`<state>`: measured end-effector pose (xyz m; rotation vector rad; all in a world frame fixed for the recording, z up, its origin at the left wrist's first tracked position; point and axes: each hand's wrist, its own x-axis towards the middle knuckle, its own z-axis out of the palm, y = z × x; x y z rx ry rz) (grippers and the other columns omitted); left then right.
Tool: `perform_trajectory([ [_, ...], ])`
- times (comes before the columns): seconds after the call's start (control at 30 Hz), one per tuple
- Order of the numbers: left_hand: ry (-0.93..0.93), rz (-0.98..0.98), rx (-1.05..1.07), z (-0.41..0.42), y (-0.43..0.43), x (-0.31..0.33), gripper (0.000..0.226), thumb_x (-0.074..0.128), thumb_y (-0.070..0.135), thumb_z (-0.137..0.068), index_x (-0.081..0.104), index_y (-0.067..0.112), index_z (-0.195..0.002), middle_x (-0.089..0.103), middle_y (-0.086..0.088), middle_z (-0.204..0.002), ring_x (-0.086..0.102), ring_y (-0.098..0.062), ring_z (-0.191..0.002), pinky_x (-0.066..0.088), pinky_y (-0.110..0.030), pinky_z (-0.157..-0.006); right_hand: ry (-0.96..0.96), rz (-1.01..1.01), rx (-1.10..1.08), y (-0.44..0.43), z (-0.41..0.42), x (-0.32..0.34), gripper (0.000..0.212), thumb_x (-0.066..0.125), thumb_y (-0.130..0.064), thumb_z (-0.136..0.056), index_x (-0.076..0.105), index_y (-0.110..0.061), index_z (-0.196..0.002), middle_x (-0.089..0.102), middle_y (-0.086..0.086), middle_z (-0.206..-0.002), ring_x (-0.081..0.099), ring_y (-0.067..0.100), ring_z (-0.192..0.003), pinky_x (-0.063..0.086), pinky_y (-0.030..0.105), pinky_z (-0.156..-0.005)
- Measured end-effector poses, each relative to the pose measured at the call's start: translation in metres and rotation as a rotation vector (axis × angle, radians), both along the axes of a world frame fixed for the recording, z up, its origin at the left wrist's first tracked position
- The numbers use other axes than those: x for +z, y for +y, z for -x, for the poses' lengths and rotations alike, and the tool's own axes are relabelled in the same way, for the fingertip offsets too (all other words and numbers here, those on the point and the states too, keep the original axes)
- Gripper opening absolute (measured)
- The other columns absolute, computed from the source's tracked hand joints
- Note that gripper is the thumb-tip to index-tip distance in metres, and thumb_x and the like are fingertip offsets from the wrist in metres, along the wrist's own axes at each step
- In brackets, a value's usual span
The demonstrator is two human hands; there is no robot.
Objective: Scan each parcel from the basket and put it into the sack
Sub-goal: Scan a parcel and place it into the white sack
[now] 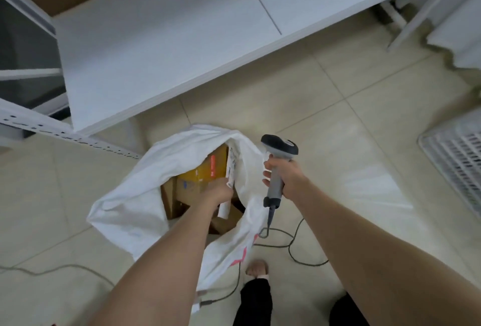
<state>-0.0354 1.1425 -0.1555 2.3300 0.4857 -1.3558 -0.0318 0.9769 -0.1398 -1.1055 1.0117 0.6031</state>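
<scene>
Left hand [218,192] pinches a flat white parcel [232,167] in the mouth of the sack [145,195]; right hand [283,176] grips the scanner [279,147]. Best released low, flat onto the boxes [205,169].

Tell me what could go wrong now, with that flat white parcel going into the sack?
1. The sack is floppy and nothing props its mouth open; the parcel held in the left hand might catch on the rim or on the boxes inside.
2. The cable from the scanner in the right hand loops over the floor beside the foot; a step could snag it and tug the scanner away.
</scene>
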Motion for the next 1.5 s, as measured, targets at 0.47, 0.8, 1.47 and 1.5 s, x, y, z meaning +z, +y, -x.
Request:
perform_trajectory([
  [0.47,-0.454,0.1,-0.151,-0.055,-0.215,0.208,0.044,0.044,0.006,-0.093,0.05,0.012,-0.136,0.045,-0.012,-0.143,0.045,-0.028,-0.129,0.034,-0.03,-0.109,-0.257,-0.019,-0.268,-0.173,0.046,0.188,0.02,0.053,0.005,-0.089,0.052,-0.009,-0.075,0.06,0.01,-0.074,0.057,0.018,-0.062,0.043,0.028,-0.062],
  [0.8,-0.63,0.209,-0.385,-0.006,-0.498,0.319,0.044,0.036,0.002,-0.094,0.051,0.016,-0.134,0.044,-0.009,-0.144,0.045,-0.026,-0.129,0.037,-0.032,-0.106,-0.333,0.091,-0.499,-0.435,0.127,0.284,0.012,0.057,0.003,-0.087,0.055,-0.008,-0.087,0.064,0.01,-0.072,0.059,0.017,-0.057,0.047,0.03,-0.062],
  [1.47,-0.388,0.389,-0.765,0.027,-0.911,0.22,0.043,0.042,0.002,-0.094,0.047,0.01,-0.136,0.046,-0.01,-0.142,0.047,-0.026,-0.127,0.042,-0.032,-0.099,-0.165,0.178,-0.96,-0.791,0.18,0.203,0.014,0.059,0.006,-0.079,0.059,-0.003,-0.089,0.063,0.011,-0.073,0.059,0.017,-0.062,0.053,0.034,-0.07],
  [1.5,-0.371,0.372,-0.779,0.022,-0.927,0.204,0.045,0.044,0.003,-0.094,0.045,0.011,-0.138,0.045,-0.009,-0.143,0.047,-0.026,-0.127,0.043,-0.03,-0.096,-0.135,0.19,-0.977,-0.807,0.178,0.189,0.017,0.06,0.007,-0.078,0.06,-0.003,-0.093,0.063,0.012,-0.076,0.059,0.017,-0.064,0.054,0.035,-0.071],
])
